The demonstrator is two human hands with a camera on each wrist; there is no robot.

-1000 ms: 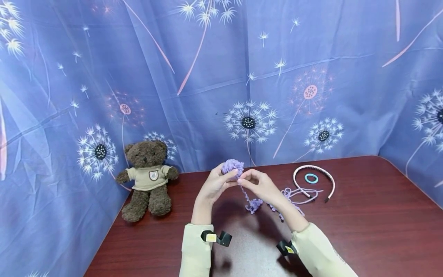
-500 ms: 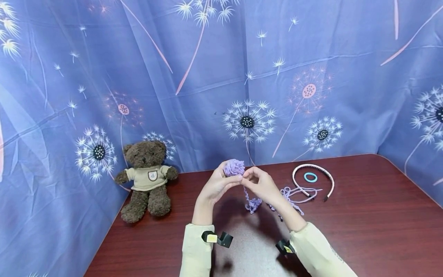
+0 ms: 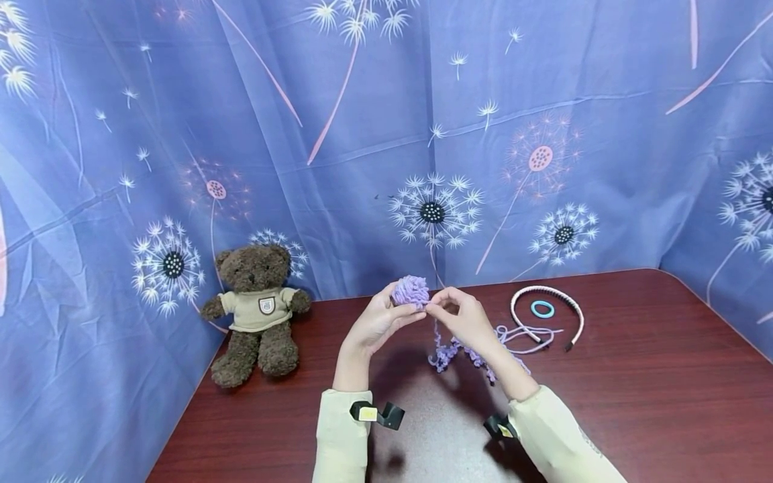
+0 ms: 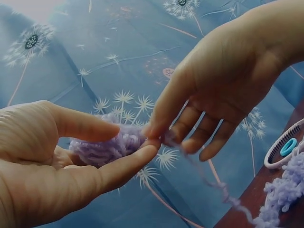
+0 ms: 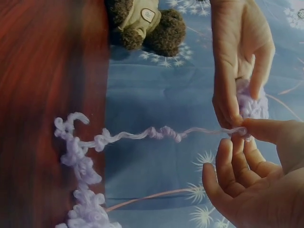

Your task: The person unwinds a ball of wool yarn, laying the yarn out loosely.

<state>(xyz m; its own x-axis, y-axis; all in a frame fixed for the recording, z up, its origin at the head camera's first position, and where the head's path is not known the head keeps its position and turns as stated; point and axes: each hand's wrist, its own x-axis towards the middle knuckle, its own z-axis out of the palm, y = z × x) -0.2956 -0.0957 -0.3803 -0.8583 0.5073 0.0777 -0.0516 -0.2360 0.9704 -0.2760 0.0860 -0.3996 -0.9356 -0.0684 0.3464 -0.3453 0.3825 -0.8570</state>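
A fluffy ball of purple yarn (image 3: 411, 291) is held above the table by my left hand (image 3: 378, 322), its thumb on one side and fingers on the other. Close at the ball's right side, my right hand (image 3: 464, 318) pinches the yarn strand between thumb and index finger; its other fingers fan out loosely in the right wrist view. From that pinch a kinked strand (image 5: 164, 134) runs down to a curly heap of purple yarn (image 3: 443, 355) on the table. Part of the heap is hidden behind my right forearm.
A white headband (image 3: 580, 315) lies at the back right, with a turquoise ring (image 3: 542, 309) inside its curve. Smooth purple cord (image 3: 525, 333) lies beside it. At the left, a brown teddy bear (image 3: 256, 312) leans against the blue dandelion curtain (image 3: 362, 221) behind the table (image 3: 652, 376).
My right hand has shifted slightly right, still pinching the strand at the ball. The ball has turned a little in my left hand, and the hanging strand has moved slightly right.
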